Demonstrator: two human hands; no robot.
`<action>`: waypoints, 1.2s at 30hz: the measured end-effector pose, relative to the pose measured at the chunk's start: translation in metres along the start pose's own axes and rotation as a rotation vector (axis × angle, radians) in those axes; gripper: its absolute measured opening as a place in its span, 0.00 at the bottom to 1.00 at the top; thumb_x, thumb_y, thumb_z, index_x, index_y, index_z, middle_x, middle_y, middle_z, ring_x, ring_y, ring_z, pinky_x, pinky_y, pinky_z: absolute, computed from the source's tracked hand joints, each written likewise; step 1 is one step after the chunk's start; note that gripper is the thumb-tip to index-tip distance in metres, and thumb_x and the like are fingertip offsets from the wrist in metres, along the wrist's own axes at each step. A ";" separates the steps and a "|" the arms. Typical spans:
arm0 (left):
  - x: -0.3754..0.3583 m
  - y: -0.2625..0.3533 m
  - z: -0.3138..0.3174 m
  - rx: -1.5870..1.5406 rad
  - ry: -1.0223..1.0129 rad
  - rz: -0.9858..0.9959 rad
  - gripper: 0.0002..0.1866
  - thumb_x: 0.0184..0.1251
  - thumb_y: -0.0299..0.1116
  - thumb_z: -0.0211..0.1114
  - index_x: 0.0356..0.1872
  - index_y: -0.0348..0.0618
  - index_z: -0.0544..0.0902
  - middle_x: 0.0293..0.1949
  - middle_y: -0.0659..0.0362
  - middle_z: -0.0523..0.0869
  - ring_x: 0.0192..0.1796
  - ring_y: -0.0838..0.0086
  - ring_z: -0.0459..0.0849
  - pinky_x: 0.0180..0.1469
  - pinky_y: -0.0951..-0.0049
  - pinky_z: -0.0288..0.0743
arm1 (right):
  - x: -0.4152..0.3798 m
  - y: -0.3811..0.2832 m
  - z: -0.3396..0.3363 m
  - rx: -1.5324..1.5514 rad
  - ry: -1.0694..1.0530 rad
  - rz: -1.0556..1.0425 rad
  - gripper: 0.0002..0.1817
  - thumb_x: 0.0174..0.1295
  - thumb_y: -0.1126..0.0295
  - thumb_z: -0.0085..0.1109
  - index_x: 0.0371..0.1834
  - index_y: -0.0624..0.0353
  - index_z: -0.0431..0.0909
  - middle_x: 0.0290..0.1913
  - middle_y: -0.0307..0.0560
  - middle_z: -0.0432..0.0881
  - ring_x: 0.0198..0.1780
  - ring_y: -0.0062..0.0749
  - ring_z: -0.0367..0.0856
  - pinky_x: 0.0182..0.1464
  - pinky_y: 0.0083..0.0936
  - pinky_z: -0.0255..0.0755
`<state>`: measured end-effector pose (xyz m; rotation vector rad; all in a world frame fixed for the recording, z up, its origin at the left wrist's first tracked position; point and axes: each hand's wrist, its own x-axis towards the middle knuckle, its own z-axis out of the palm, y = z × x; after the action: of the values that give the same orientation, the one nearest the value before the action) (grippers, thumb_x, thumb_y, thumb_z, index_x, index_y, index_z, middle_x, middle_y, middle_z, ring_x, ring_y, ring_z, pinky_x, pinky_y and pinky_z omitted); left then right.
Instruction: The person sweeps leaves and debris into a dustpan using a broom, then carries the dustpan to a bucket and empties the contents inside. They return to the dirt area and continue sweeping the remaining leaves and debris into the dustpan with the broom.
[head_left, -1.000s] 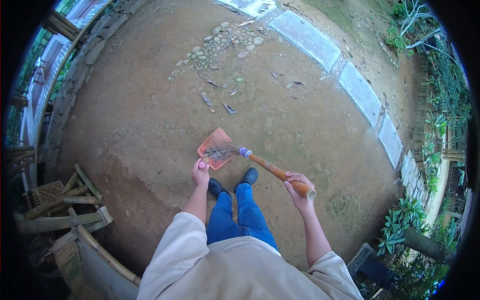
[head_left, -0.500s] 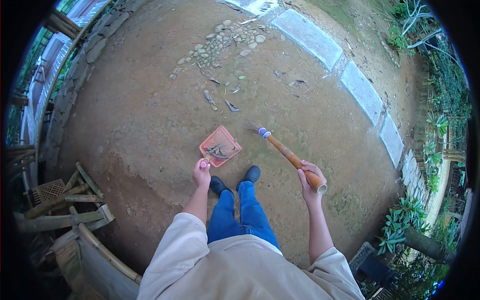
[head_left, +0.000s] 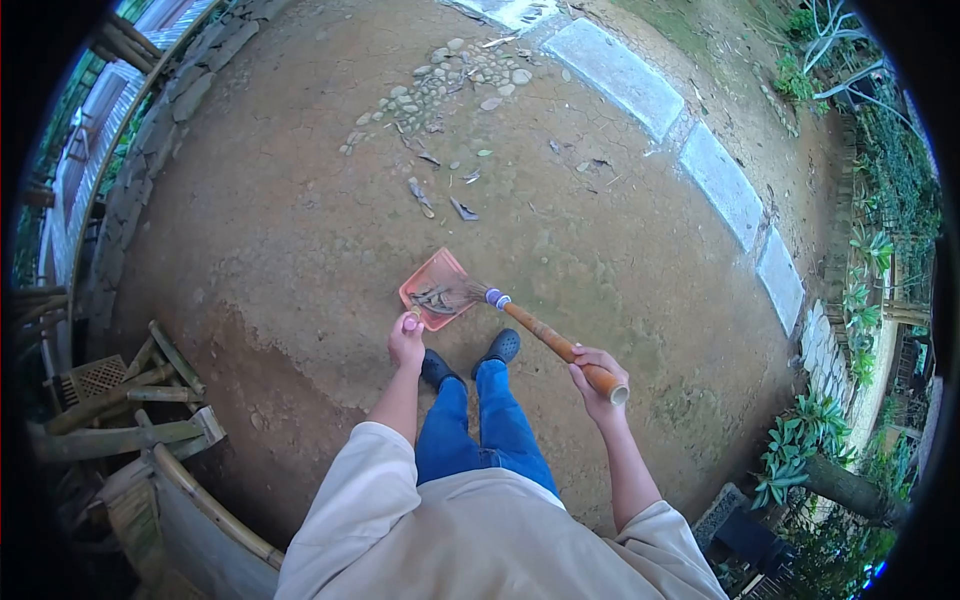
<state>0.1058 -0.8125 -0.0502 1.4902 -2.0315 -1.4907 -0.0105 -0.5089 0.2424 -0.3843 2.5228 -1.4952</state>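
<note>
My left hand [head_left: 407,343] is closed round the handle of a pinkish-red dustpan [head_left: 447,266] just ahead of my feet. Dry leaves [head_left: 430,300] lie in the pan. In my right hand [head_left: 598,378] is a hand broom [head_left: 545,333] with a thick bamboo-like handle and a purple and white binding. Its bristles [head_left: 466,288] reach over the right side of the dustpan, close to the leaves. Beyond the pan, several more dry leaves [head_left: 463,210] are scattered on the bare soil.
Pale stone slabs [head_left: 722,185] curve along the right, with plants [head_left: 815,440] past them. A patch of pebbles [head_left: 440,85] is set into the ground ahead. Bamboo furniture [head_left: 150,430] stands at the lower left, and a stone edging [head_left: 150,150] runs up the left.
My right hand has swung the broom left and slightly down, bringing its bristles from the ground beside the dustpan to over it. The dustpan has barely moved.
</note>
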 end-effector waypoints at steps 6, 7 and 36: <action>-0.003 0.025 -0.009 -0.163 -0.006 -0.025 0.21 0.58 0.21 0.73 0.55 0.40 0.83 0.50 0.54 0.88 0.54 0.67 0.87 0.58 0.69 0.80 | 0.003 -0.008 -0.019 0.071 0.109 -0.006 0.09 0.55 0.84 0.70 0.36 0.62 0.80 0.46 0.49 0.87 0.54 0.38 0.86 0.60 0.33 0.76; -0.002 0.027 -0.008 -0.180 -0.005 -0.035 0.21 0.59 0.20 0.73 0.55 0.39 0.82 0.51 0.54 0.87 0.54 0.68 0.87 0.59 0.69 0.80 | 0.008 -0.009 -0.021 0.058 0.120 -0.022 0.09 0.55 0.84 0.70 0.36 0.62 0.80 0.46 0.49 0.87 0.54 0.38 0.86 0.60 0.33 0.76; 0.019 0.035 0.003 0.107 -0.001 -0.033 0.25 0.55 0.24 0.76 0.56 0.46 0.83 0.50 0.56 0.88 0.52 0.67 0.87 0.55 0.68 0.79 | 0.017 -0.015 -0.013 0.193 0.069 0.078 0.07 0.59 0.83 0.68 0.37 0.63 0.81 0.46 0.50 0.86 0.53 0.36 0.85 0.59 0.31 0.76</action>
<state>0.0746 -0.8272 -0.0304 1.5697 -2.1276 -1.4152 -0.0286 -0.5099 0.2611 -0.2056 2.3852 -1.7296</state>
